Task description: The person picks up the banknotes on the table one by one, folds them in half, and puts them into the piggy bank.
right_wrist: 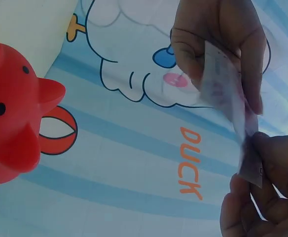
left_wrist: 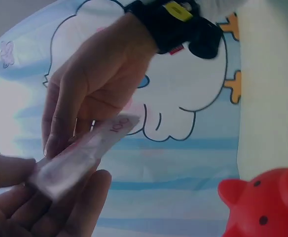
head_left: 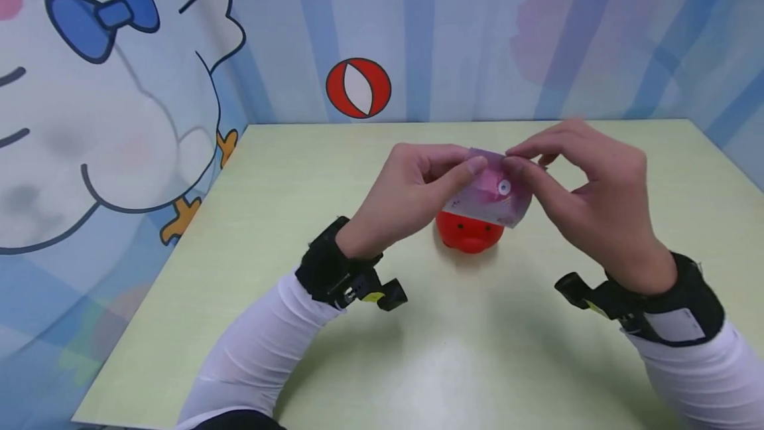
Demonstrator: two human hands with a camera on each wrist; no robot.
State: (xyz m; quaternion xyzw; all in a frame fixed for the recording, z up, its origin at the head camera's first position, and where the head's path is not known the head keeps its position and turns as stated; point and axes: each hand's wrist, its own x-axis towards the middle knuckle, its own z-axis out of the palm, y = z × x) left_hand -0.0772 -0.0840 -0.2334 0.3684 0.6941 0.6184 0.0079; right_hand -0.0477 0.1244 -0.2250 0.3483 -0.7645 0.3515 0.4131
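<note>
A pinkish-purple banknote (head_left: 491,192) marked 100 is held up between both hands, folded in the wrist views. My left hand (head_left: 420,188) pinches its left edge between thumb and fingers. At the other end, my right hand (head_left: 597,198) pinches the upper right corner with thumb and fingertips. Below and behind the note, a red piggy bank (head_left: 470,236) stands on the table, its face towards me. The note hides the top of the piggy bank in the head view. Beside the hands, the piggy bank (right_wrist: 11,113) shows its ears and eyes in the right wrist view.
The pale yellow-green table (head_left: 334,171) runs back to a blue striped wall (head_left: 465,32). On the left rises a backdrop (head_left: 119,151) with a cartoon duck. Both wrists wear black camera straps.
</note>
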